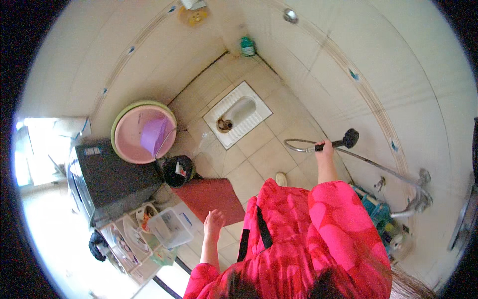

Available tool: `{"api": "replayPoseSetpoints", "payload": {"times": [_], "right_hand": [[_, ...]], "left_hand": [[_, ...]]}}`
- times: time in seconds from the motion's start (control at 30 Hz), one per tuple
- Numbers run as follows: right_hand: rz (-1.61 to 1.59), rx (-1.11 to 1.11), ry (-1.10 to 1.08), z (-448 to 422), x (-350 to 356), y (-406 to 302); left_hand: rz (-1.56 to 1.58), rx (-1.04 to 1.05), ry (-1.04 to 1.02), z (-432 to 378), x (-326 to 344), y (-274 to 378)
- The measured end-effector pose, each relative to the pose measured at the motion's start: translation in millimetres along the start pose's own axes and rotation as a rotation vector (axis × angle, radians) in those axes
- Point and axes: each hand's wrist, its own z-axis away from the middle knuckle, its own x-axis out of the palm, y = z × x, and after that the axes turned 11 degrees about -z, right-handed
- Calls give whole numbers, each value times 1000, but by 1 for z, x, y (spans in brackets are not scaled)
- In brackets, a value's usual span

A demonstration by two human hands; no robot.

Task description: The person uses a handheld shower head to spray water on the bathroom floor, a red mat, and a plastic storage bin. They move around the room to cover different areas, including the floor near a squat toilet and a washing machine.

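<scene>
My right hand (325, 148) grips the black handle of a handheld shower head (350, 138), whose dark round head points to the right. From its lower end a metal hose (377, 166) loops back and runs to the wall faucet (419, 202) at the right. My left hand (214, 220) hangs over the lower edge of a red mat (214, 200), with fingers slightly spread and nothing seen in it. A white ceramic squat toilet (238, 115) is set in the tiled floor ahead, with brown stains around its drain hole. I see no water coming from the shower head.
Pink and green basins (125, 138), with a purple basin inside, lean at the left wall. Nearby stand a black bin (171, 179), a dark appliance (112, 179) and a clear plastic box (170, 228). A green pump bottle (247, 48) is in the far corner; bottles and baskets (377, 215) stand at lower right.
</scene>
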Motion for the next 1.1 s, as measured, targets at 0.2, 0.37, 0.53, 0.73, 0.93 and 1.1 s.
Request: {"api": "replayPoseSetpoints", "payload": {"times": [0.2,0.37,0.53,0.73,0.93,1.1], "right_hand": [[348,-157,-134,-18,118,62],[723,-267,-420,16,212,116],[1202,-395,-684,88,268,183],[1469,-537,-1067,171,290,290],[1765,-756,-1362,202,262,372],[1997,-620,-1583,212,209,409]], "left_hand": [[149,-260,391,55,-24,-47],[292,-335,466,91,-38,-93],[292,-295,424,95,-35,-95],[275,-180,389,77,-73,-79],[271,-209,397,70,-105,-102],[280,-298,400,76,-122,-145]]}}
